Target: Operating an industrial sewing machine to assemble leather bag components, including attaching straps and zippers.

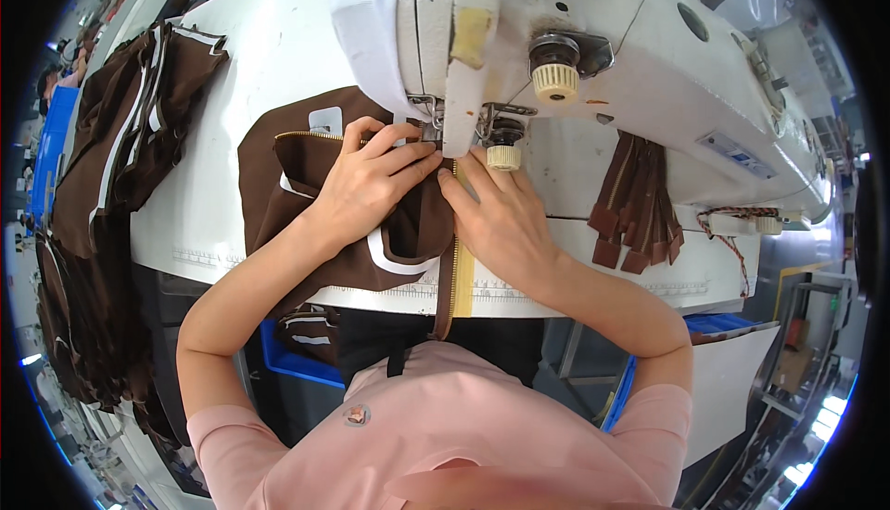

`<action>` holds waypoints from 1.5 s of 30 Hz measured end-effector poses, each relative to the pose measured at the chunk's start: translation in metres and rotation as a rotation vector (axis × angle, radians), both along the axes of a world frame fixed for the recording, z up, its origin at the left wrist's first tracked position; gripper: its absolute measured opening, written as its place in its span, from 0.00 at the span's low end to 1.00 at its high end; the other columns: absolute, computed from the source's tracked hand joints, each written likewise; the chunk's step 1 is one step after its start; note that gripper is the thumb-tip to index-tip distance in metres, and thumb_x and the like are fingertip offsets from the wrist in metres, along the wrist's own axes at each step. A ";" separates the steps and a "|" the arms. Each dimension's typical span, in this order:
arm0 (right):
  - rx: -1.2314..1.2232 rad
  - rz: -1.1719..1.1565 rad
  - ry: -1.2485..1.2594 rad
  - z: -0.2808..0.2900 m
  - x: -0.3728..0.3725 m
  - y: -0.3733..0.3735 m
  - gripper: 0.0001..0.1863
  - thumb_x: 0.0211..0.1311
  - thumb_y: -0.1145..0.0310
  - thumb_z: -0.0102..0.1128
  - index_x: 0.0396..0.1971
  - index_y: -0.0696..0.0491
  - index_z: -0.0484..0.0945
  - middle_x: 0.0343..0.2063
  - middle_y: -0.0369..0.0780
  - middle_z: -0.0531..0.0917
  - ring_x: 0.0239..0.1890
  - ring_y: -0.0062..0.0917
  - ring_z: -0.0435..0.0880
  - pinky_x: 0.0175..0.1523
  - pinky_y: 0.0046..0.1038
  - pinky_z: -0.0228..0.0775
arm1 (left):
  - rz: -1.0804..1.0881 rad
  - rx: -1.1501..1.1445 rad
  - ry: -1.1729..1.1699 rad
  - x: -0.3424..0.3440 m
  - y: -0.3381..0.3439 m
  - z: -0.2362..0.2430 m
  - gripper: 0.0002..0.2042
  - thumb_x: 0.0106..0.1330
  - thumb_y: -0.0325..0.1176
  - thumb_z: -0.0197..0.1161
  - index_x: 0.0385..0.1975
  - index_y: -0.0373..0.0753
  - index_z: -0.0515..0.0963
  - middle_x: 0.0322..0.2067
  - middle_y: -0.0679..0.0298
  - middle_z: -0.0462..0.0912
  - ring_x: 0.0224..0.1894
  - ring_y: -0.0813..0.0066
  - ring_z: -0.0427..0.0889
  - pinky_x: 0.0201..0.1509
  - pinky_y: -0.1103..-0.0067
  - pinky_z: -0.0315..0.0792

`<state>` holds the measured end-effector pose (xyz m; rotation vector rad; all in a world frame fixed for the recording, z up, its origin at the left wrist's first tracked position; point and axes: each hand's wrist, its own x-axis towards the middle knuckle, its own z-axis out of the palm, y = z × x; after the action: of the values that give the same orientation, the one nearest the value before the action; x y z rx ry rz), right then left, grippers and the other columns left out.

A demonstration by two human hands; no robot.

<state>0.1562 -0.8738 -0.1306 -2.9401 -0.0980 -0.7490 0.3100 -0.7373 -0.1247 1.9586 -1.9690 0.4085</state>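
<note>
A white sewing machine (649, 56) stands over the work, its needle area hidden partly behind the machine head. Brown fabric (278, 172) with white edging lies bunched at its left side. My left hand (371, 176) presses the fabric close to the presser foot, fingers bent and together. From the foot a brown zipper (447, 292) with gold teeth runs toward me and hangs over the table's front edge. At the foot, my right hand (501, 218) holds the zipper's upper part between thumb and fingers. Another gold zipper edge shows along the fabric's opening.
Several brown zippers (635, 199) lie in a bundle right of my right hand. Brown pieces with white trim (120, 139) hang piled at the left. White cloth (366, 9) drapes over the machine's left end. A yellow strip (465, 278) lies beside the zipper.
</note>
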 end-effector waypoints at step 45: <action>0.181 0.259 0.167 0.009 -0.090 0.045 0.19 0.46 0.79 0.56 0.42 0.57 0.79 0.50 0.46 0.76 0.54 0.39 0.76 0.59 0.38 0.68 | -0.329 0.738 0.441 0.005 0.028 0.100 0.13 0.55 0.39 0.64 0.21 0.34 0.79 0.19 0.55 0.79 0.31 0.56 0.80 0.56 0.64 0.66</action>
<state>0.0664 -0.8289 -0.1214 -2.7309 -0.3683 -0.4492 0.3148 -0.7094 -0.0250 1.7902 -2.2343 -0.8724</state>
